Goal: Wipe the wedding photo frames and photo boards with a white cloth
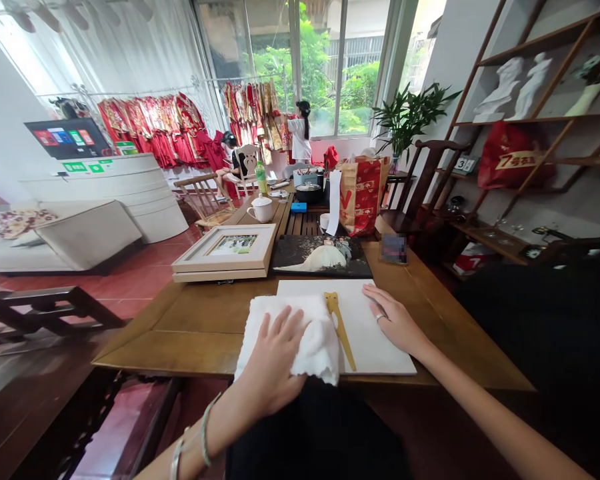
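Observation:
A white cloth [320, 350] lies folded over the left part of a white board [380, 347] at the table's near edge. Spread on top of the cloth is my left hand [275, 347], fingers apart and palm down. My right hand [393, 320] rests flat along the right edge of the board, a ring on one finger. Between the two hands a flat, gold-coloured, tapering piece [344, 337] with a cat-shaped top lies on the board. The cloth's edge reaches close to it.
Past the board lie a stack of light wooden picture frames [270, 253] and a dark printed panel [323, 267]. Farther back on the wooden table [195, 313] stand a white lidded mug [263, 210], a red paper bag [365, 197] and a black pot [309, 193]. Two people are near the clothes racks.

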